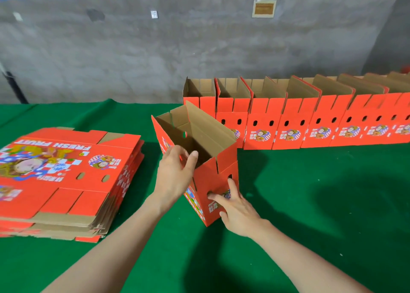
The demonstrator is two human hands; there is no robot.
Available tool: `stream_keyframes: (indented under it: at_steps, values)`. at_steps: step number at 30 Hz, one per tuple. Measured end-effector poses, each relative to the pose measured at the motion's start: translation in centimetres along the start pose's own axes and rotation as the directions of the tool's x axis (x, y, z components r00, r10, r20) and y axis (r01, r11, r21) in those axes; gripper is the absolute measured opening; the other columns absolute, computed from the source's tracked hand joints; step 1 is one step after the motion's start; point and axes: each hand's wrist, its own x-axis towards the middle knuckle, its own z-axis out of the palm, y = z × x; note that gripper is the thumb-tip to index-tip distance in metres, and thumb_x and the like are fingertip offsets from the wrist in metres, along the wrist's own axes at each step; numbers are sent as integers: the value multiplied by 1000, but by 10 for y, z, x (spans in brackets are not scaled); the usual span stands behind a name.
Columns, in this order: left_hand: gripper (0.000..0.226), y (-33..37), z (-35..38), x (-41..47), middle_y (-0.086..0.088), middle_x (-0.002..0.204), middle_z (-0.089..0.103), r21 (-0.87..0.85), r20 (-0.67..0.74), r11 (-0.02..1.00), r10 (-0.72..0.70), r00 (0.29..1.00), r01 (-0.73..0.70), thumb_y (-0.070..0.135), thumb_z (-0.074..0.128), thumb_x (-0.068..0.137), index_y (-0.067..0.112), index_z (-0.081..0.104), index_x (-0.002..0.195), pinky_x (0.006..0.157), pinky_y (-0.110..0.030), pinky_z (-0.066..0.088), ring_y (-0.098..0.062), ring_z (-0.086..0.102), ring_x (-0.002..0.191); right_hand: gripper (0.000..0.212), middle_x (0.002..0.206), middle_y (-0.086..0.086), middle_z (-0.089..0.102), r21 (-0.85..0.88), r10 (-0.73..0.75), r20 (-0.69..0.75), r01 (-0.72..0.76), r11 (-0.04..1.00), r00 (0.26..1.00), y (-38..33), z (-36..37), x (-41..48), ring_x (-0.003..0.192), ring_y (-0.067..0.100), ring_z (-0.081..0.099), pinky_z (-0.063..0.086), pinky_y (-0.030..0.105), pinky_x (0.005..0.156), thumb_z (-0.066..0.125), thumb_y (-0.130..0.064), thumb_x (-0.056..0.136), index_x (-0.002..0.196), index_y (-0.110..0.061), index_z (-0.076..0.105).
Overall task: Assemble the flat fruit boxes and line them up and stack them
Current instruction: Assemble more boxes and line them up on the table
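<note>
An assembled red fruit box (223, 161) stands upright and open-topped in the middle of the green table, turned at an angle. My left hand (175, 175) grips its near top corner, fingers curled over the rim and thumb up. My right hand (235, 208) lies against the box's near side with straight fingers, fingertips at the two oval holes. A stack of flat red boxes (71, 181) printed "FRESH FRUIT" lies at the left. A row of several assembled open boxes (295, 119) runs side by side along the back, from the centre to the right edge.
The green cloth table (310, 204) stretches in front of and to the right of the held box. A grey concrete wall (155, 48) rises behind the table, with blue posters along its top.
</note>
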Motion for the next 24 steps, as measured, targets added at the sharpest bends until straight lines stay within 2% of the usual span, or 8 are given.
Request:
stream_keyframes:
  at_steps: [7, 9, 11, 12, 14, 18, 22, 24]
  values:
    - [13, -67, -49, 27, -3, 85, 61, -2, -57, 998, -60, 997, 60, 21, 59, 92, 12, 54, 84, 67, -25, 31, -21, 55, 81, 74, 150, 15, -37, -127, -68, 109, 82, 989, 992, -49, 2, 62, 140, 42, 24, 33, 44, 110, 55, -29, 89, 142, -55, 10]
    - [16, -81, -61, 41, 2, 109, 61, -189, 69, 976, -97, 993, 109, 25, 48, 98, 17, 56, 110, 82, -21, 37, -14, 54, 100, 75, 151, 17, -34, -159, -51, 126, 71, 985, 991, -63, 2, 86, 142, 43, 16, 28, 47, 113, 56, -30, 89, 143, -54, 10]
    - [42, -95, -75, 56, 10, 139, 43, -387, 219, 895, -147, 965, 224, 26, 34, 102, 21, 36, 144, 101, -22, 34, -7, 42, 123, 74, 152, 19, -30, -167, -10, 146, 34, 985, 989, -74, 3, 112, 142, 42, 17, 27, 47, 114, 56, -31, 89, 143, -53, 10]
    - [47, -105, -81, 65, 12, 144, 35, -387, 251, 888, -159, 955, 250, 24, 33, 103, 21, 26, 149, 103, -16, 29, -5, 36, 127, 75, 152, 20, -29, -167, 15, 158, 11, 986, 987, -78, 3, 125, 142, 42, 18, 27, 47, 114, 56, -31, 90, 143, -54, 8]
    - [49, -135, -88, 85, 5, 149, 31, -212, 256, 949, -177, 950, 234, 20, 35, 103, 16, 23, 150, 105, -9, 21, -6, 30, 133, 79, 153, 21, -25, -170, 70, 192, -37, 985, 979, -81, 2, 151, 144, 40, 15, 24, 49, 115, 56, -30, 90, 144, -54, 2]
    - [48, -197, -87, 125, -14, 151, 35, 203, 308, 955, -273, 912, 217, 23, 38, 102, 9, 31, 147, 111, -32, 28, -26, 34, 139, 85, 155, 23, -21, -159, 145, 236, -109, 981, 961, -88, 5, 200, 146, 39, 1, 14, 54, 117, 55, -25, 91, 143, -57, -4]
    - [60, -237, -80, 159, -10, 159, 11, 661, 377, 748, -406, 833, 65, 43, 42, 97, 17, 26, 149, 115, -49, 15, -30, 9, 147, 92, 154, 20, -25, -162, 174, 233, -138, 977, 957, -102, 11, 247, 146, 40, -3, 17, 53, 117, 55, -17, 90, 140, -59, -10]
    - [69, -250, -78, 171, -9, 158, 16, 758, 369, 652, -449, 814, 16, 54, 42, 93, 15, 28, 147, 113, -51, 21, -30, 16, 145, 99, 153, 20, -27, -180, 204, 227, -165, 970, 952, -109, 13, 272, 145, 41, -1, 22, 53, 115, 53, -6, 88, 139, -60, -12]
